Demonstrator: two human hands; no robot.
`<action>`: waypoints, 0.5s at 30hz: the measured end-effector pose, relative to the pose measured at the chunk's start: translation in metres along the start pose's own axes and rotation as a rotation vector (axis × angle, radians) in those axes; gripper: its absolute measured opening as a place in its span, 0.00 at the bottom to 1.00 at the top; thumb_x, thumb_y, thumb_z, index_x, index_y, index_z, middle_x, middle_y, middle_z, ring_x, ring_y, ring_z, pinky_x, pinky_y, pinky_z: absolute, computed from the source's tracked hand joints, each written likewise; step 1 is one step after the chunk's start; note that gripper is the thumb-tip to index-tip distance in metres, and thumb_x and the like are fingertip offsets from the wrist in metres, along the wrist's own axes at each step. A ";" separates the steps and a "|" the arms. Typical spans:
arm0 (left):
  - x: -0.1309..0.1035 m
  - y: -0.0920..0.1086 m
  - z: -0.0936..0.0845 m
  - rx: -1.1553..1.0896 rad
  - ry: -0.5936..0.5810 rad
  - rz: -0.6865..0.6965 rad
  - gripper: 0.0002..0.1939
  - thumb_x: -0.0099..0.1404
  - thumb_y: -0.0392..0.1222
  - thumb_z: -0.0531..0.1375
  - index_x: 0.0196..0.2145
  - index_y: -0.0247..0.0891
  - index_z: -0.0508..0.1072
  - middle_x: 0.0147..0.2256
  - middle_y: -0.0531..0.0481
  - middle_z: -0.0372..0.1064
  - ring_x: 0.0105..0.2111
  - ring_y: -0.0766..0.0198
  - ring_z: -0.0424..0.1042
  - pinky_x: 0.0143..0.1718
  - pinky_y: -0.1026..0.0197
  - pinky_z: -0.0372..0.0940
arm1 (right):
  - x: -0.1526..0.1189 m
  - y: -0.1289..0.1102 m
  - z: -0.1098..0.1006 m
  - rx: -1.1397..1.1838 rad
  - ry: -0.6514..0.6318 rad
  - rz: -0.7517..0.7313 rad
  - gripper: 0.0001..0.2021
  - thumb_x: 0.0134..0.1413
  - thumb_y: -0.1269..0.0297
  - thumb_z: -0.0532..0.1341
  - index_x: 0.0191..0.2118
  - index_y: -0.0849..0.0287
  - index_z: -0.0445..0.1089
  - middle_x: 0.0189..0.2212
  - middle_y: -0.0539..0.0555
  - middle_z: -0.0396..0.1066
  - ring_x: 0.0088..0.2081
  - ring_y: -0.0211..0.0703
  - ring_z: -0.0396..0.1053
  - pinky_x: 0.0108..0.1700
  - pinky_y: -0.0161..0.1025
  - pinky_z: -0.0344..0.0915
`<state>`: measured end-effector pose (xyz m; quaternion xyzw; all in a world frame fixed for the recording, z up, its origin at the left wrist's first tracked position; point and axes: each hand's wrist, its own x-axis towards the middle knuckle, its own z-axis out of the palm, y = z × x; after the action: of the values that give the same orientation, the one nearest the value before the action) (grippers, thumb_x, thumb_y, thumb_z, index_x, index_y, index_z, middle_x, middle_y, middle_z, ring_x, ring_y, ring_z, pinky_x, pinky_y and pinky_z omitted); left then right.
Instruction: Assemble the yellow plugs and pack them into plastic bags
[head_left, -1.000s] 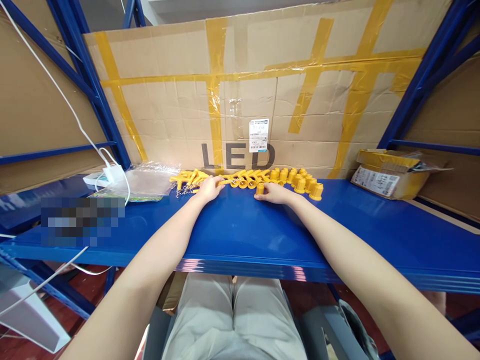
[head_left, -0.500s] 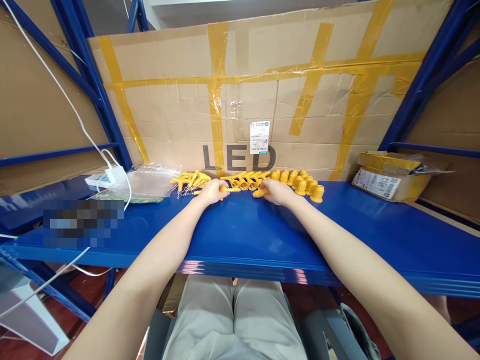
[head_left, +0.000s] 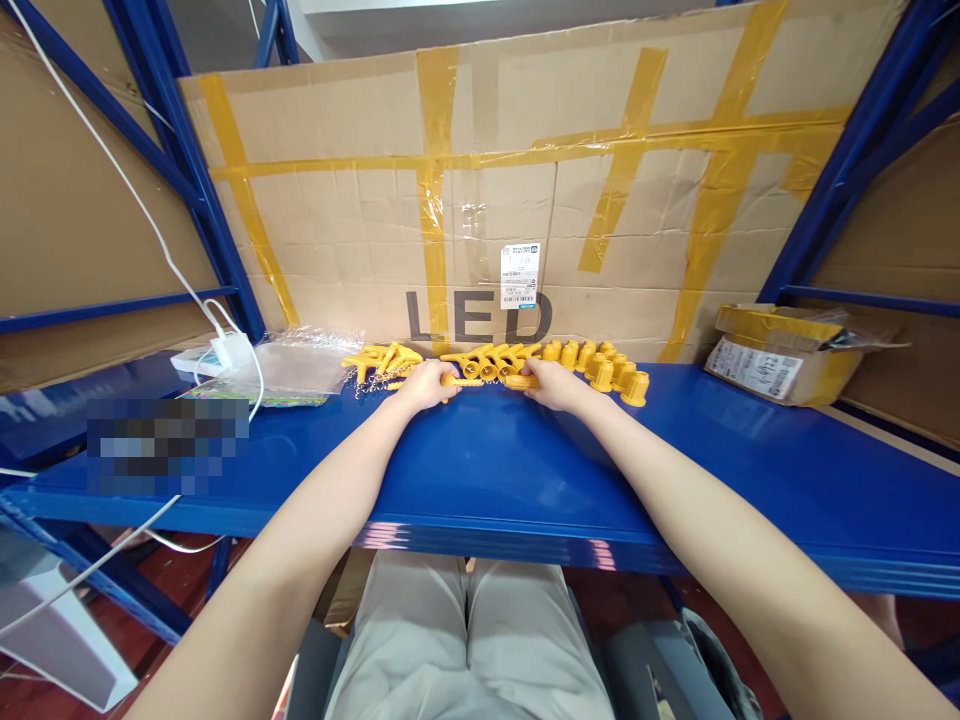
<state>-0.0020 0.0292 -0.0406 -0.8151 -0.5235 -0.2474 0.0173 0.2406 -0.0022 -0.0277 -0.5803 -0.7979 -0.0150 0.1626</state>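
My left hand (head_left: 430,384) is closed on a yellow plastic piece with a thin rod (head_left: 468,382) that points right. Opposite it, my right hand (head_left: 553,384) grips a yellow cup-shaped piece (head_left: 519,382), lying sideways with one end toward the rod. A small gap separates the two pieces. Behind my left hand lies a pile of yellow handle-like pieces (head_left: 391,356) with thin metal chains. Several yellow pieces with round open ends (head_left: 487,369) lie in a row between and behind my hands. Right of my right hand, yellow flanged cups (head_left: 634,388) stand in rows.
A blue metal shelf (head_left: 480,470) carries everything, backed by a large taped cardboard sheet (head_left: 345,230). At the right sits an opened cardboard box (head_left: 780,355). Clear plastic bags (head_left: 300,362), a white plug with cable (head_left: 231,350) and a blurred dark object (head_left: 166,443) are at left.
The cup-shaped piece in my right hand has turned from a tilt to nearly level, in line with the rod. My left hand has hardly moved.
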 end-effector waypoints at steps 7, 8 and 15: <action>-0.006 0.014 -0.002 -0.057 -0.010 0.082 0.13 0.55 0.45 0.60 0.37 0.38 0.77 0.28 0.50 0.74 0.31 0.60 0.72 0.34 0.62 0.63 | 0.000 -0.005 0.004 0.096 0.050 -0.184 0.13 0.50 0.73 0.63 0.43 0.63 0.68 0.44 0.59 0.73 0.46 0.49 0.70 0.47 0.39 0.64; -0.006 0.015 -0.002 -0.058 -0.009 0.081 0.13 0.55 0.45 0.60 0.37 0.38 0.77 0.27 0.51 0.74 0.30 0.60 0.71 0.33 0.62 0.63 | 0.001 -0.004 0.005 0.110 0.064 -0.204 0.13 0.50 0.73 0.63 0.43 0.63 0.68 0.44 0.59 0.73 0.46 0.49 0.70 0.47 0.40 0.64; -0.007 0.015 -0.002 -0.091 -0.054 0.065 0.11 0.57 0.45 0.57 0.34 0.39 0.76 0.21 0.54 0.72 0.23 0.64 0.68 0.28 0.64 0.59 | 0.004 0.000 0.009 0.227 0.091 -0.217 0.12 0.50 0.72 0.63 0.43 0.64 0.69 0.42 0.60 0.73 0.41 0.47 0.71 0.45 0.41 0.65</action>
<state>0.0077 0.0156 -0.0382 -0.8379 -0.4853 -0.2483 -0.0257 0.2376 0.0030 -0.0351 -0.4673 -0.8443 0.0315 0.2604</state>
